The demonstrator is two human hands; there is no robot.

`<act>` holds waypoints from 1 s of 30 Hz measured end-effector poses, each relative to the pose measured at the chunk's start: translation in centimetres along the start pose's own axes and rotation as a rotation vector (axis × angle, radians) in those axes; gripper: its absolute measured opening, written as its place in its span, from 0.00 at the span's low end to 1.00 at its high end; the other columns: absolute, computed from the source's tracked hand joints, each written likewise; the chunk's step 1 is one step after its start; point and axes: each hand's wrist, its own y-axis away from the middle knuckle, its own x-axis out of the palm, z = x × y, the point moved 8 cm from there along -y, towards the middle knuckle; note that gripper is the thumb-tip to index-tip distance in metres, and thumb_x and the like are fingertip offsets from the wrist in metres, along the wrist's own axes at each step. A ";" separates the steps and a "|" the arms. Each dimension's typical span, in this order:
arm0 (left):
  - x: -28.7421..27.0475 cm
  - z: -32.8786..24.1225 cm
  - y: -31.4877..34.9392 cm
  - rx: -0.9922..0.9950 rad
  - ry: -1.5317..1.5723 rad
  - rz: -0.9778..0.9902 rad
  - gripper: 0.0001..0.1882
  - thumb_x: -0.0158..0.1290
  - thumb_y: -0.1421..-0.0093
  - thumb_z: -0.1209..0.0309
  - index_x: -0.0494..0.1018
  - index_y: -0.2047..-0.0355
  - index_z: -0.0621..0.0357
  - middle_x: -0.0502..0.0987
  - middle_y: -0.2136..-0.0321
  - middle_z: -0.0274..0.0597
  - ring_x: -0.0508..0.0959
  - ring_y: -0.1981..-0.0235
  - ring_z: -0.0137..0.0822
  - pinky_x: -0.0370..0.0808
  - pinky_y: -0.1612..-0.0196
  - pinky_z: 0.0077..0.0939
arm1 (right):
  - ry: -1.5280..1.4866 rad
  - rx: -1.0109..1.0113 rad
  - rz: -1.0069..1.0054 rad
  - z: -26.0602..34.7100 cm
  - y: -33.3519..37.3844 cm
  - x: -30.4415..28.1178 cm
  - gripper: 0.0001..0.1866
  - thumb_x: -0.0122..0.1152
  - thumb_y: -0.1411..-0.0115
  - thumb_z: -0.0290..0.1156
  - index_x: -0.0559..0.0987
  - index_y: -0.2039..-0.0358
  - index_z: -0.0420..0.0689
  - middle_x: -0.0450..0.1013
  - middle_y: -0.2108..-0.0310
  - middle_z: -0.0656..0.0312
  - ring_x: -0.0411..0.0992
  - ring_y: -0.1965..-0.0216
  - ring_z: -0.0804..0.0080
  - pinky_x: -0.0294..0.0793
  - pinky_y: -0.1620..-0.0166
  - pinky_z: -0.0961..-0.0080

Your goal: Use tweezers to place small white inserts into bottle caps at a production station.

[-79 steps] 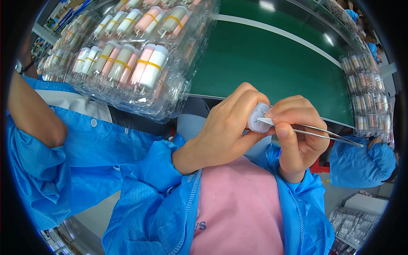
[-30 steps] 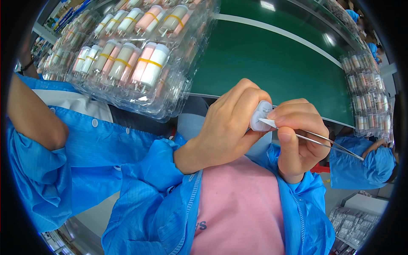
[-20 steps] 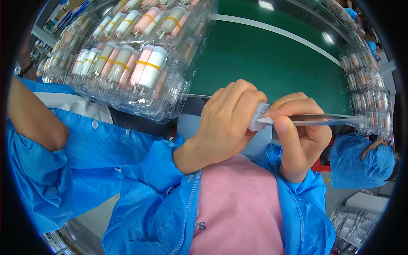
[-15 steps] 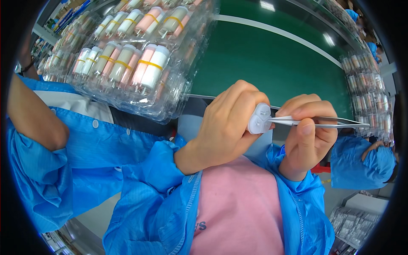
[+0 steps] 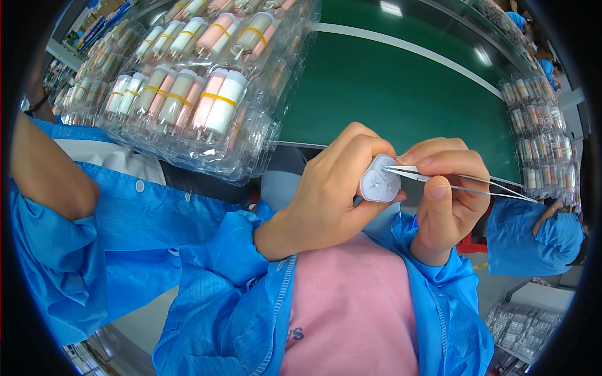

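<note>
My left hand point(image 5: 335, 188) is wrapped round a white, three-lobed plastic piece point(image 5: 380, 182), its end face turned to the right with small openings and pins in it. Most of that piece is hidden by the fingers. Between thumb and fingers, my right hand point(image 5: 448, 191) pinches metal tweezers point(image 5: 467, 182). Their pale tips reach the upper part of the end face, and the bent rear end points off to the right. Both hands are held in front of my chest, near the edge of a green work surface.
Clear plastic trays point(image 5: 232, 153) at the left hold pink, white and grey cylinders in yellow bands. Beyond my hands lies a green surface point(image 5: 389, 94) with a white stripe. More stacked trays point(image 5: 542, 144) stand far right. Another person's arm point(image 5: 53, 169) is at the left.
The white piece has tilted, so its end face shows more fully. The tweezer tips have moved from its right edge to its upper part, and the tweezers' arms look wider apart.
</note>
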 end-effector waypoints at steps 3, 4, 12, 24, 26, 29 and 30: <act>0.1 -0.1 -0.1 0.003 -0.006 0.001 0.21 0.64 0.56 0.73 0.67 0.63 0.62 0.68 0.69 0.46 0.72 0.72 0.45 0.70 0.71 0.33 | 0.007 -0.016 -0.014 0.0 0.0 0.0 0.06 0.59 0.46 0.21 0.76 0.67 0.34 0.74 0.69 0.50 0.72 0.67 0.69 0.72 0.65 0.79; 0.1 -0.1 -0.1 -0.001 -0.005 0.002 0.21 0.64 0.56 0.73 0.67 0.63 0.62 0.68 0.69 0.46 0.72 0.72 0.45 0.70 0.72 0.33 | 0.008 -0.012 -0.014 0.0 0.1 -0.1 0.06 0.59 0.46 0.21 0.76 0.67 0.34 0.74 0.69 0.51 0.72 0.67 0.69 0.72 0.65 0.79; 0.1 0.0 0.1 -0.018 0.003 0.006 0.21 0.64 0.56 0.73 0.67 0.63 0.62 0.68 0.69 0.46 0.72 0.73 0.43 0.69 0.73 0.32 | 0.012 0.008 -0.017 -0.2 0.1 0.0 0.05 0.58 0.46 0.20 0.75 0.68 0.33 0.74 0.70 0.50 0.72 0.68 0.70 0.72 0.65 0.79; 0.1 0.0 0.2 -0.010 0.015 -0.001 0.21 0.64 0.56 0.74 0.67 0.63 0.62 0.68 0.69 0.46 0.72 0.73 0.44 0.69 0.73 0.32 | 0.003 0.021 -0.051 -0.4 0.2 0.0 0.05 0.58 0.47 0.18 0.75 0.69 0.33 0.74 0.71 0.51 0.72 0.70 0.72 0.71 0.68 0.81; 0.1 0.0 0.2 -0.006 -0.014 0.003 0.21 0.64 0.57 0.74 0.67 0.64 0.63 0.68 0.69 0.47 0.72 0.73 0.45 0.69 0.72 0.33 | 0.114 -0.027 -0.001 0.0 0.1 0.2 0.05 0.60 0.48 0.18 0.75 0.69 0.34 0.74 0.72 0.52 0.71 0.71 0.72 0.70 0.69 0.82; 0.1 -0.1 0.3 -0.006 -0.031 0.014 0.21 0.63 0.57 0.74 0.67 0.64 0.63 0.68 0.69 0.47 0.72 0.72 0.46 0.69 0.71 0.34 | 0.164 -0.043 0.024 0.3 -0.1 0.4 0.05 0.61 0.50 0.17 0.76 0.70 0.34 0.74 0.73 0.53 0.71 0.73 0.72 0.69 0.71 0.82; 0.1 -0.1 0.3 -0.008 -0.032 0.019 0.21 0.63 0.57 0.74 0.67 0.64 0.63 0.68 0.69 0.47 0.72 0.72 0.46 0.69 0.71 0.35 | 0.161 -0.039 0.023 0.4 -0.1 0.4 0.05 0.61 0.51 0.17 0.77 0.71 0.34 0.74 0.73 0.53 0.71 0.74 0.72 0.69 0.72 0.82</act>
